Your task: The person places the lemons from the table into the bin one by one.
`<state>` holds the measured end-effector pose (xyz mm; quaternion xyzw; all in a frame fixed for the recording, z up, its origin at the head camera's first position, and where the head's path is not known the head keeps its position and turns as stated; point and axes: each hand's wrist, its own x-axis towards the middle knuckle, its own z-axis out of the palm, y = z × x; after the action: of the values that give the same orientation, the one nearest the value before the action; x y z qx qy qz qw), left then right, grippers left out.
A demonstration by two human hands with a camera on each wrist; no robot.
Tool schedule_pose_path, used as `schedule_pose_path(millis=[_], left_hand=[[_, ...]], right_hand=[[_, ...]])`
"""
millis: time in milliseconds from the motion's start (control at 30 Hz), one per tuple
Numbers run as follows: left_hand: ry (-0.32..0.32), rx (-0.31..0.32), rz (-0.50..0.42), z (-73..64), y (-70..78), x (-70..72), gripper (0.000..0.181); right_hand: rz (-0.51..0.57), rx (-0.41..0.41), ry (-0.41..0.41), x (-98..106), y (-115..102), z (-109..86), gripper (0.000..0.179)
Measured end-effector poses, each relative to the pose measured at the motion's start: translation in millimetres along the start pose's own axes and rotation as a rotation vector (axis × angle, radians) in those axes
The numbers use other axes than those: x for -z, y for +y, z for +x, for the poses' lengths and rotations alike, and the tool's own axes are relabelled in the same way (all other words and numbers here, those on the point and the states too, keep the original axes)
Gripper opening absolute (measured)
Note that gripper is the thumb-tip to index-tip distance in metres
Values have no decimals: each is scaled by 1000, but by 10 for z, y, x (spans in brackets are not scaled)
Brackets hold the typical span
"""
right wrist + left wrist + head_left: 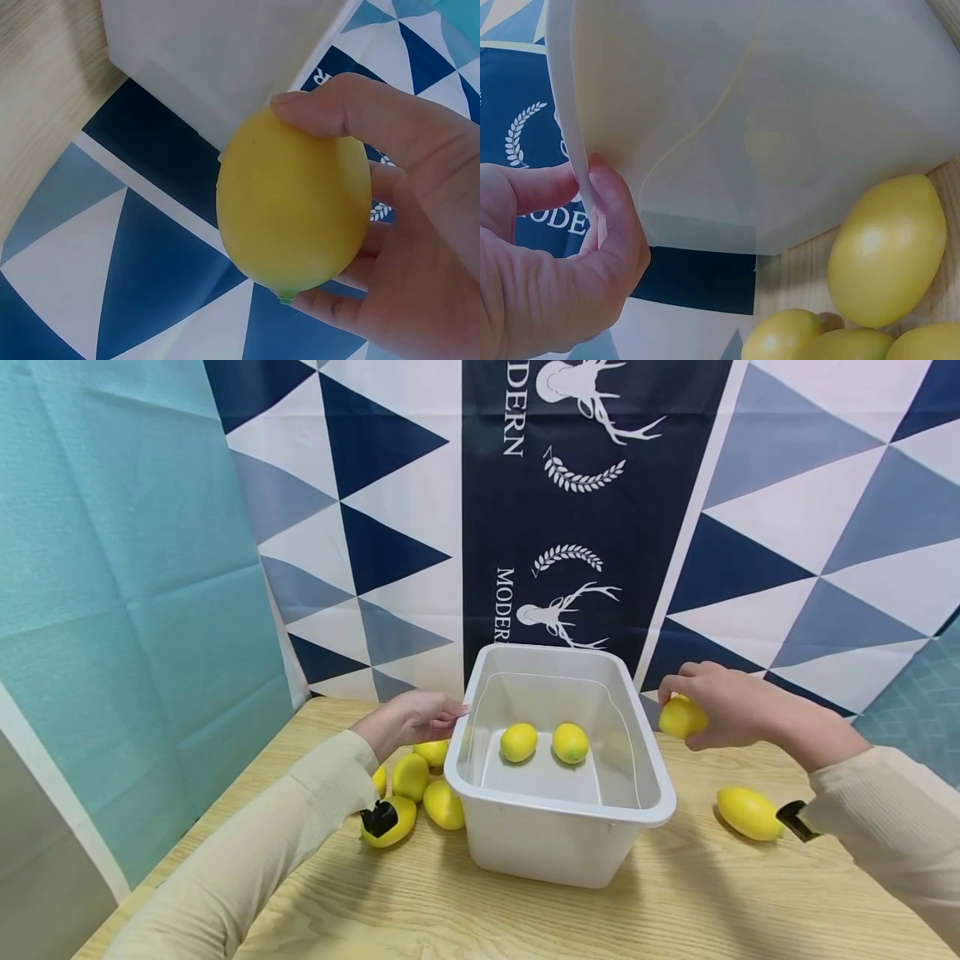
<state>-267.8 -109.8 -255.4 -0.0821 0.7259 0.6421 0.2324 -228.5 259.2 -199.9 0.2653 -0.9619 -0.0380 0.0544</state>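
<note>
A grey-white plastic bin (540, 843) stands on the wooden table with two lemons inside, one lemon (518, 742) at left and another lemon (570, 743) beside it. My left hand (423, 718) pinches the bin's left rim between thumb and fingers, as the left wrist view also shows. Off the bin's right side, my right hand (723, 706) holds a lemon (292, 202) up above the table, thumb on one side and fingers on the other. Its small green stem end points away from the thumb in the right wrist view.
Several lemons (410, 777) lie in a cluster left of the bin, under the left forearm. A single lemon (750, 814) lies on the table (420, 902) at right, near the right sleeve. A patterned cloth (405, 468) hangs behind the table.
</note>
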Motion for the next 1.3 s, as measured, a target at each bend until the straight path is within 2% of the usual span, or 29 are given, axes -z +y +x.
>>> schedule_pose_path(millis=[433, 667, 1300], left_hand=[[5, 5, -1, 17, -30, -9, 37], [2, -1, -2, 12, -24, -7, 38], [-4, -9, -8, -11, -12, -9, 38]], right_hand=[[31, -3, -27, 71, -85, 76, 45], [30, 38, -28, 128, -149, 138, 43], [36, 53, -68, 273, -299, 342, 47]])
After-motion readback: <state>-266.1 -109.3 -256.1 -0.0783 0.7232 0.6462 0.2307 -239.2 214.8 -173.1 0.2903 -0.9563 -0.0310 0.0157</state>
